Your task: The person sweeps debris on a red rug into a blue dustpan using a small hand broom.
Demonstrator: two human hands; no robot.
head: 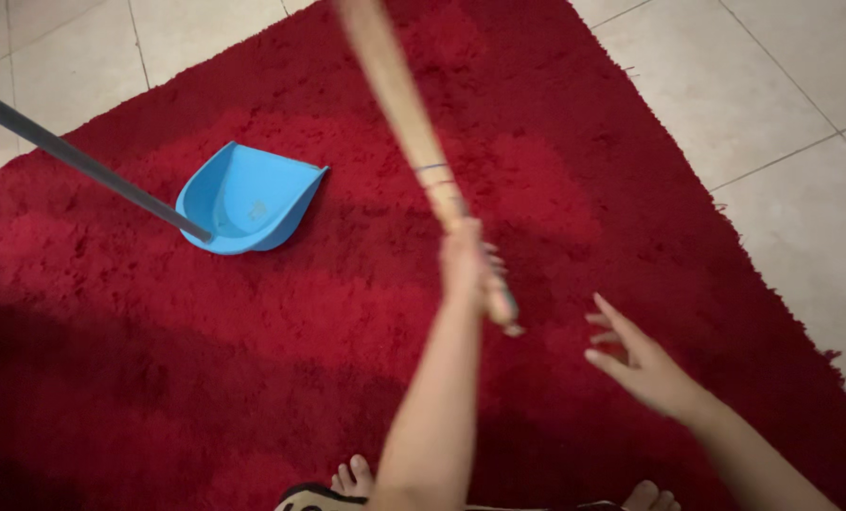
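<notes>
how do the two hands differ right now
The left hand is closed around the broom handle; the right hand is open, fingers spread, holding nothing. The left is raised farther out over the red rug; the right hangs lower and nearer the body. Both are bare and over the rug.

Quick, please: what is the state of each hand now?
Left hand: closed around the broom handle.
Right hand: open, fingers spread, holding nothing.

The broom [399,104] is a pale straw bundle with blue thread wrapped round it, gripped near its lower end and angled up and away over the red rug [111,378].
</notes>
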